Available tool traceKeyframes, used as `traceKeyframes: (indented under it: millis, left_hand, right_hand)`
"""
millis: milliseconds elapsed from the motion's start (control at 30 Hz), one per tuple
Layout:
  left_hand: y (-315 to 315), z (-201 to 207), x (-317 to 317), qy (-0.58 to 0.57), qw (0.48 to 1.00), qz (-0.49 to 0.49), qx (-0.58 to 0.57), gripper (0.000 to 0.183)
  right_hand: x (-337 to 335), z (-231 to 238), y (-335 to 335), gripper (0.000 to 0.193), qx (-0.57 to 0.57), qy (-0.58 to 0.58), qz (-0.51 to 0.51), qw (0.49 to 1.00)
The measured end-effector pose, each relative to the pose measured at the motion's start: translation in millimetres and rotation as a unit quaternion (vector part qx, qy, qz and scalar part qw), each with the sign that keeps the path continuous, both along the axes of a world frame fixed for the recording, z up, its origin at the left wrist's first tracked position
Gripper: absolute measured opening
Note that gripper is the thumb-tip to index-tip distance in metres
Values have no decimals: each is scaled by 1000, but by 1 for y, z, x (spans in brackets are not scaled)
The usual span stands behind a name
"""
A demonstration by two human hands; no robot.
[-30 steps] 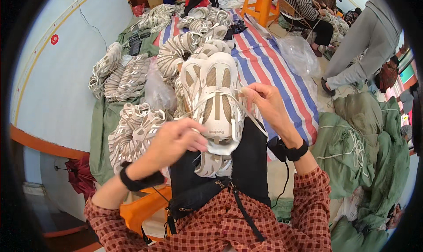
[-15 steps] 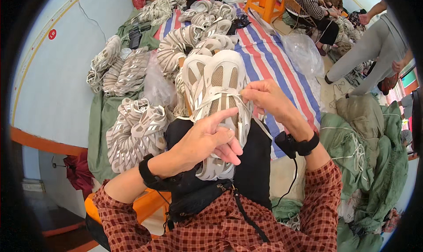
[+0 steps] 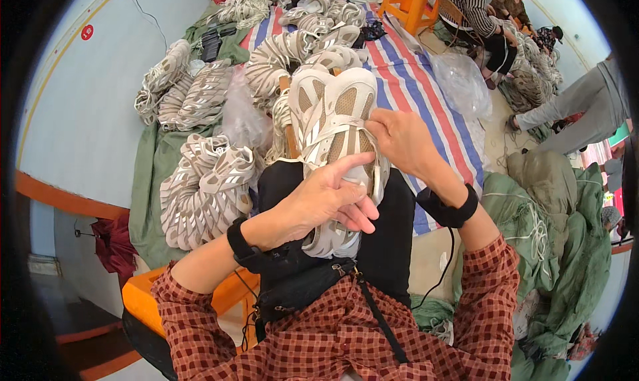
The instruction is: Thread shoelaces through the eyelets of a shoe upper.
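Rows of pale shoe uppers (image 3: 200, 194) lay stacked on green cloth (image 3: 150, 181) to the person's left, more of them heaped further up on a striped tarp (image 3: 426, 95) of red, white and blue. A clear plastic bag (image 3: 459, 81) sat crumpled on the tarp's right edge, and bulging green sacks (image 3: 559, 208) crowded the right side. Other people sat or stood beyond, near an orange stool (image 3: 413, 8). On the pale blue wall at the far left was a small round red sign (image 3: 87, 32).

The white and beige shoe (image 3: 333, 135) rested on the person's dark lap, its long axis running away from the body, toe end pointing up toward the tarp and the nearer end hidden under the hands. The left hand (image 3: 319, 201) lay across the shoe's lower half, thumb stretched up along it, fingers loosely curled. The right hand (image 3: 399, 141) pinched narrowly at the shoe's right edge near its middle; what it pinched I couldn't make out. An orange seat (image 3: 143, 301) showed below the left elbow.
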State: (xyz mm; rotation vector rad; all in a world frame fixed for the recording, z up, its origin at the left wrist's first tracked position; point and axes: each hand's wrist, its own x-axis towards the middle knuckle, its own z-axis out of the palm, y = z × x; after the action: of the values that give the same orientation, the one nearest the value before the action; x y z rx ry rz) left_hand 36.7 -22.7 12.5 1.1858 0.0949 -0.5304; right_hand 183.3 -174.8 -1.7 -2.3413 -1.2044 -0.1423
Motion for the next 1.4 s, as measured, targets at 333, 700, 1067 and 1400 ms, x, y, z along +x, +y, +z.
traceKeyframes:
  millis: [333,700,1067,1400]
  left_hand:
    - [43,7,-12,-35,973,224,-33,24]
    - [51,-24,21,-428,673,266,541,8]
    - [44,-16,57,-455,550,162,682,7]
    - [33,6,83,-408,450,-80,790,9]
  right_hand:
    - [-40,19,22,12,83,-147,41,985]
    - [-15,20,34,12,230,324,-40,917]
    - [-5,6,35,14,278,303,-25,911]
    - [-10,6,20,15,399,386,-31,831]
